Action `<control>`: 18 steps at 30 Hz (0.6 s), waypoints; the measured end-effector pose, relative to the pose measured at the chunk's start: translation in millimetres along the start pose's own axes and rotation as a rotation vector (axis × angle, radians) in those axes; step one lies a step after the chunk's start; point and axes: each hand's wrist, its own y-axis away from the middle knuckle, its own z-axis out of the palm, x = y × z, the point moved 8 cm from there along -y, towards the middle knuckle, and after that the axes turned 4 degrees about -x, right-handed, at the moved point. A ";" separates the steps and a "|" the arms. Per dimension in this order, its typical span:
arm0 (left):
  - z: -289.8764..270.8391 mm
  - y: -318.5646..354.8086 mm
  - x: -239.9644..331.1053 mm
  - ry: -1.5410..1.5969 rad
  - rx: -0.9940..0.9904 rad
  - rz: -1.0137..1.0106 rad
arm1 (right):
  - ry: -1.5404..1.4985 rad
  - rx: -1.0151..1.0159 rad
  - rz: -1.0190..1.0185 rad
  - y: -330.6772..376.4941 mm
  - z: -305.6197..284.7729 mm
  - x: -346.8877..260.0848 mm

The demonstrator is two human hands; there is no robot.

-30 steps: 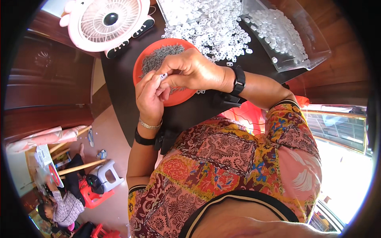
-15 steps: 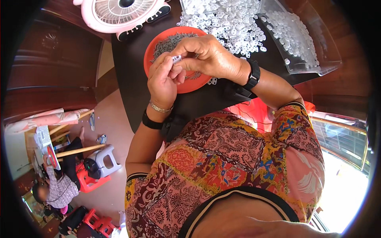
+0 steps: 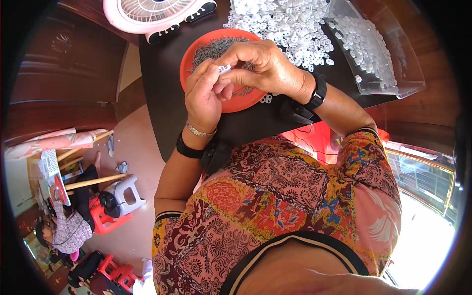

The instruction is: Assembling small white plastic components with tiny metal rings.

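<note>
The dark worktop [image 3: 162, 98] takes up most of what I follow from here, with a clear bin [image 3: 412, 90] at its right side, holding a layer of small pale pieces. Next in size, a wide heap of loose white pieces [image 3: 280, 22] spreads across the far side, between that bin and a pink fan [image 3: 115, 19] that the upper edge cuts off. Nearer me sits the orange bowl [image 3: 185, 69], well stocked with thin grey pieces [image 3: 211, 49]. Over the bowl I have the right hand [image 3: 281, 70] and the left hand [image 3: 204, 101] brought together, and each grip is narrow — fingertips pinched at one small white piece [image 3: 224, 69], the left at its near end, the right thumb and forefinger against it. Whether a grey piece also sits between those fingertips I cannot tell; they hide it. By my reading this one piece is partway through its handling, and the work as a whole has far to go — the heap is large and the bowl well filled. I cannot tell whether the pieces in the bin count as finished or waiting.
</note>
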 end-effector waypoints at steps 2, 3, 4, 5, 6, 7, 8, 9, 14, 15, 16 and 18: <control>0.3 -2.2 1.7 -0.054 -0.021 0.018 | -0.036 0.006 -0.002 1.3 -3.3 10.5; 1.8 -3.3 2.9 -0.106 -0.044 0.034 | -0.071 0.015 -0.002 3.1 -5.2 14.1; 2.9 -3.4 3.0 -0.104 -0.056 0.037 | -0.060 0.022 -0.002 4.0 -5.9 12.9; 2.7 -4.2 1.3 -0.132 -0.029 0.027 | -0.099 0.013 0.023 4.1 -7.5 13.4; 1.8 -4.4 -0.7 -0.159 -0.004 0.018 | -0.136 0.006 0.049 3.9 -8.9 13.7; -3.1 -2.9 -1.5 -0.141 -0.016 0.048 | -0.043 0.019 0.042 1.9 -11.1 11.5; -3.1 -3.7 0.1 -0.136 -0.029 0.078 | 0.107 0.103 0.029 0.9 -23.3 5.5; -1.8 -4.2 1.9 -0.130 -0.044 0.105 | 0.258 0.188 0.018 1.6 -35.6 -0.6; -8.0 -1.6 -1.0 -0.191 -0.009 0.063 | 0.682 0.682 -0.031 19.7 -127.1 -51.1; -11.5 -0.8 -3.3 -0.210 0.006 0.049 | 0.793 0.796 -0.120 21.7 -141.6 -83.6; -1.3 -5.2 -3.6 -0.221 -0.024 0.031 | 0.943 0.955 -0.076 39.9 -158.3 -115.5; -0.3 -4.0 -4.0 -0.209 -0.033 0.024 | 1.274 1.104 0.023 64.5 -197.5 -125.0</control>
